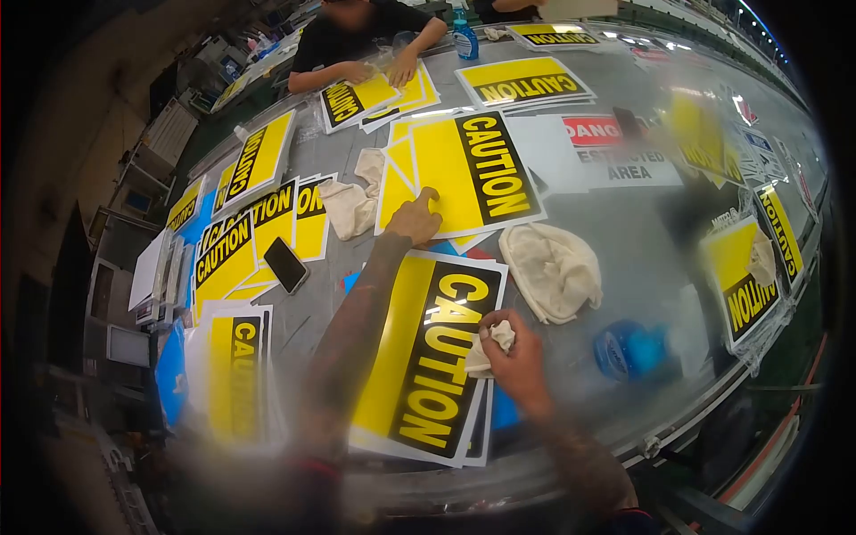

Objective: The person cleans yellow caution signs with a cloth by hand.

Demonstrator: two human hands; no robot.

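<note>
- In the head camera's view, a cloth (478, 362) is pinched between thumb and fingers of the right hand (517, 358), at the right edge of the near sign (432, 357).
- The left hand (415, 219) is set on the yellow part of the middle sign (477, 169), farther off, index finger stretched out; whether anything is gripped by its curled fingers cannot be told.
- Good handling, it is judged, is served by a flat, evenly pressed cloth, with bare fingertips kept off the printed face and the loose stack beneath steadied against sliding.
- "CAUTION" is printed in yellow on black across both signs, and is repeated on the stacks at left, far and right.
- "DANG" on red and "ESTRICTED AREA" can be read on the partly covered white sign (615, 160), far right of centre.
- A blue bottle (624, 349) is seen at near right, its label too blurred to be read.
- No brand is made out on the phone (285, 266) at left.
</note>
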